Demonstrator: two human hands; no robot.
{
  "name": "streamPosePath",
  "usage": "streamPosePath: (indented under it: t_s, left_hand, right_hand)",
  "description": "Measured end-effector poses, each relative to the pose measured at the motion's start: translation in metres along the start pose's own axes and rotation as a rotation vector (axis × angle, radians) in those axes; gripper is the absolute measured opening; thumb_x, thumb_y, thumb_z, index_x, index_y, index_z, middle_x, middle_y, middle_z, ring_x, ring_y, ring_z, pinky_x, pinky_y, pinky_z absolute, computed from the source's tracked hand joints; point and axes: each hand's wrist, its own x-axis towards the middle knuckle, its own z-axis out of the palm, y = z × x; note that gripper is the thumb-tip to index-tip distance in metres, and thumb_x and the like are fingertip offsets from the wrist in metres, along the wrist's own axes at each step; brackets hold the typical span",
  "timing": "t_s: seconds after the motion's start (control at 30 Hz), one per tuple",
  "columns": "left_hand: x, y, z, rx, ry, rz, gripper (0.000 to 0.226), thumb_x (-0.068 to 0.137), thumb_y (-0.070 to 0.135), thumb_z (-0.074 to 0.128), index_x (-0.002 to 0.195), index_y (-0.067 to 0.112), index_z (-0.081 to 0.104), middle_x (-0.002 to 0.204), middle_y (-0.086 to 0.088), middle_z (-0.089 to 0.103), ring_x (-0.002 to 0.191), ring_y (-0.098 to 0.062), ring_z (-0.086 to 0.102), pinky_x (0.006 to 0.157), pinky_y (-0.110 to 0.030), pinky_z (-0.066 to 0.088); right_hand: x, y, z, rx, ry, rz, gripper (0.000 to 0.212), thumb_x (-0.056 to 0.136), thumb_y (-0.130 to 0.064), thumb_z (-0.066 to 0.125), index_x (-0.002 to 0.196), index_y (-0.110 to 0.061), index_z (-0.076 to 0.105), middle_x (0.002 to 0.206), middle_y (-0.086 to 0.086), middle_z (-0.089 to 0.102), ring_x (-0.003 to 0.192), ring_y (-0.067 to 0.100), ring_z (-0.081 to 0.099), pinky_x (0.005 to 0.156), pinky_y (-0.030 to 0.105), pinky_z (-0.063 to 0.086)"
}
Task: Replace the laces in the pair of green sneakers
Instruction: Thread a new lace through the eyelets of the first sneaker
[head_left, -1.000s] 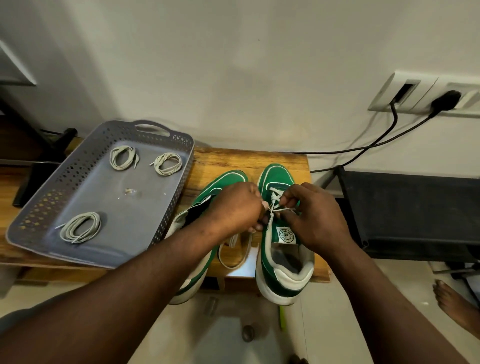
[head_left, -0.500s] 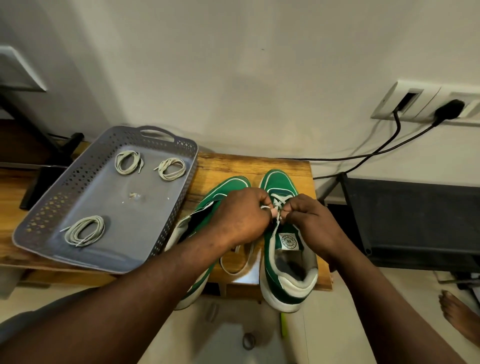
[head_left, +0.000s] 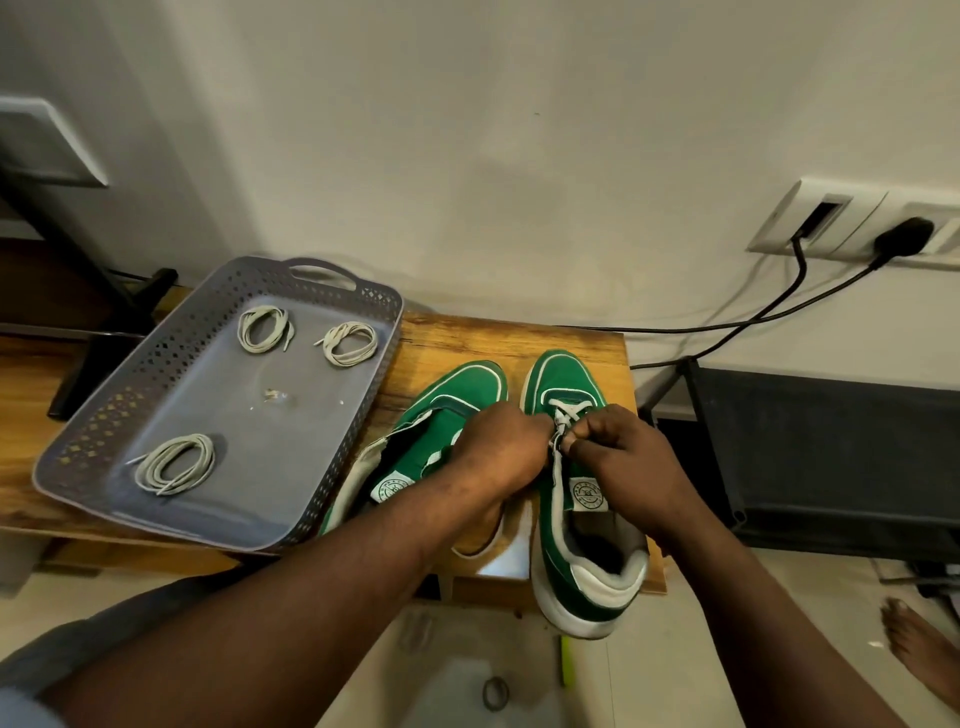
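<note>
The lace (head_left: 569, 411) crosses the front eyelets of the right sneaker (head_left: 558, 379), which stands at the right end of the bench (head_left: 467, 338). Your right hand (head_left: 623, 457) pinches the lace, and your left hand (head_left: 498, 452) grips it from the other side. The left sneaker (head_left: 457, 389) (its tongue lying open) lies just beside. Three coiled laces (head_left: 176, 465) rest in the tray (head_left: 383, 353).
</note>
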Motion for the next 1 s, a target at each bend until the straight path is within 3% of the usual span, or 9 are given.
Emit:
streamPosePath:
  t_s: [0.1, 0.27, 0.4, 0.5, 0.6, 0.73, 0.83, 1.0]
  left_hand:
    - [0.001, -0.001, -0.004, -0.084, -0.024, 0.007, 0.031, 0.104, 0.03, 0.051, 0.086, 0.012, 0.068, 0.089, -0.011, 0.071, 0.086, -0.029, 0.069, 0.092, -0.051, 0.057]
    - [0.006, 0.0, -0.002, 0.136, 0.084, 0.071, 0.027, 0.101, 0.036, 0.06, 0.083, 0.016, 0.061, 0.083, -0.006, 0.063, 0.08, -0.025, 0.064, 0.075, -0.039, 0.054]
    - [0.005, 0.002, -0.002, 0.271, 0.133, 0.188, 0.01, 0.093, 0.031, 0.066, 0.09, 0.024, 0.059, 0.098, 0.0, 0.063, 0.09, -0.022, 0.063, 0.076, -0.035, 0.053]
    - [0.007, 0.001, -0.005, 0.291, 0.057, 0.205, 0.021, 0.09, 0.022, 0.069, 0.109, 0.031, 0.067, 0.113, 0.005, 0.061, 0.1, -0.017, 0.062, 0.085, -0.038, 0.055]
    - [0.011, 0.001, -0.005, 0.24, -0.013, 0.17, 0.01, 0.098, 0.021, 0.066, 0.097, 0.027, 0.074, 0.101, 0.007, 0.072, 0.094, -0.016, 0.069, 0.092, -0.043, 0.059]
    - [0.016, 0.002, -0.01, 0.248, -0.019, 0.127, 0.019, 0.097, 0.031, 0.071, 0.086, 0.017, 0.076, 0.088, -0.002, 0.076, 0.088, -0.021, 0.072, 0.088, -0.043, 0.061]
    - [0.018, 0.005, -0.017, 0.168, -0.072, 0.052, 0.027, 0.097, 0.032, 0.07, 0.099, 0.006, 0.076, 0.102, -0.013, 0.077, 0.097, -0.031, 0.074, 0.088, -0.046, 0.061]
    - [0.019, 0.01, -0.027, -0.092, -0.098, 0.019, 0.009, 0.093, 0.016, 0.072, 0.085, 0.011, 0.073, 0.09, -0.006, 0.074, 0.076, -0.02, 0.064, 0.066, -0.031, 0.048]
  right_hand:
    - [0.001, -0.002, -0.004, 0.007, 0.034, 0.034, 0.013, 0.093, -0.015, 0.073, 0.082, -0.021, 0.073, 0.098, -0.005, 0.067, 0.092, 0.012, 0.064, 0.085, 0.04, 0.055]
    - [-0.002, 0.004, -0.008, -0.219, 0.001, -0.076, 0.027, 0.084, -0.014, 0.079, 0.102, -0.029, 0.064, 0.113, -0.008, 0.055, 0.094, 0.008, 0.06, 0.078, 0.024, 0.054]
    - [-0.002, 0.006, -0.011, -0.377, 0.105, -0.101, 0.024, 0.083, -0.022, 0.078, 0.103, -0.028, 0.065, 0.105, -0.01, 0.057, 0.091, 0.013, 0.061, 0.077, 0.036, 0.058]
    - [-0.003, 0.006, -0.014, -0.415, 0.155, -0.138, 0.019, 0.085, -0.022, 0.077, 0.101, -0.026, 0.068, 0.098, -0.009, 0.064, 0.083, 0.009, 0.061, 0.071, 0.029, 0.055]
    - [-0.004, 0.005, -0.017, -0.4, 0.163, -0.127, 0.02, 0.086, -0.018, 0.078, 0.103, -0.024, 0.07, 0.097, -0.008, 0.067, 0.084, 0.007, 0.062, 0.067, 0.02, 0.05]
    - [-0.005, 0.005, -0.019, -0.366, 0.168, -0.107, 0.021, 0.085, -0.015, 0.079, 0.103, -0.024, 0.072, 0.097, -0.008, 0.069, 0.085, 0.006, 0.064, 0.067, 0.02, 0.053]
    - [-0.005, 0.005, -0.02, -0.348, 0.153, -0.082, 0.02, 0.086, -0.016, 0.08, 0.1, -0.026, 0.07, 0.098, -0.009, 0.069, 0.088, 0.008, 0.067, 0.066, 0.023, 0.057]
    - [-0.005, 0.004, -0.019, -0.335, 0.132, -0.061, 0.022, 0.086, -0.018, 0.078, 0.1, -0.031, 0.068, 0.096, -0.016, 0.067, 0.085, 0.006, 0.066, 0.069, 0.033, 0.062]
